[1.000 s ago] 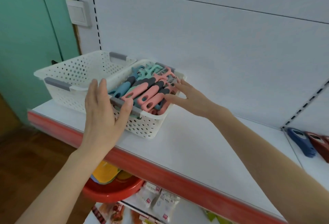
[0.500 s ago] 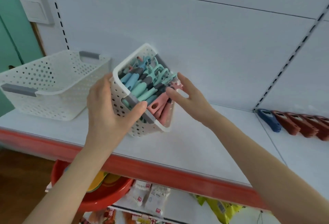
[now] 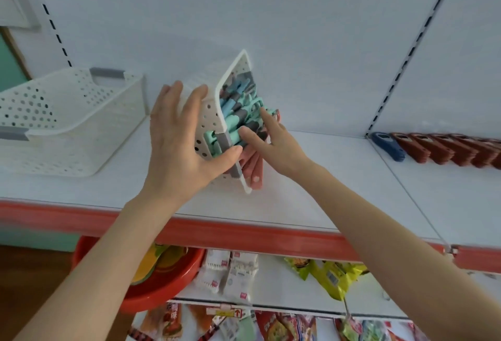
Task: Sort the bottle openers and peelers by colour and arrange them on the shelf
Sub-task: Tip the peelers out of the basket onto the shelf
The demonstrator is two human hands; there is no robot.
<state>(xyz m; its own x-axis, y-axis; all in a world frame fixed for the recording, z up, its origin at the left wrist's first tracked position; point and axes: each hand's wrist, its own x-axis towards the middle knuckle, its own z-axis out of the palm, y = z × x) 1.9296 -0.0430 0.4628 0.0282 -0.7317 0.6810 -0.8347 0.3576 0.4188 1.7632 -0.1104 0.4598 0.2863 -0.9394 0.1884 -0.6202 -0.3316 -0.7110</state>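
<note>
A white perforated basket (image 3: 233, 80) is tipped far over onto its side on the white shelf (image 3: 339, 186), its opening facing right. It holds several peelers and bottle openers (image 3: 238, 113) with teal, blue and pink handles and grey grips. Some pink ones (image 3: 253, 170) slide out at the bottom onto the shelf. My left hand (image 3: 179, 145) grips the basket's near wall, thumb on its grey handle. My right hand (image 3: 273, 145) presses flat against the tools at the opening, fingers spread.
An empty white basket (image 3: 67, 113) stands on the shelf at the left. A blue opener (image 3: 387, 145) and a row of dark red ones (image 3: 455, 151) lie at the right. The shelf has a red front edge (image 3: 244, 232); snack packets and a red bowl (image 3: 162, 286) sit below.
My left hand has tipped the full basket from flat to nearly on its side and brought it right along the shelf. My right hand stayed against the tools. Pink ones now spill out.
</note>
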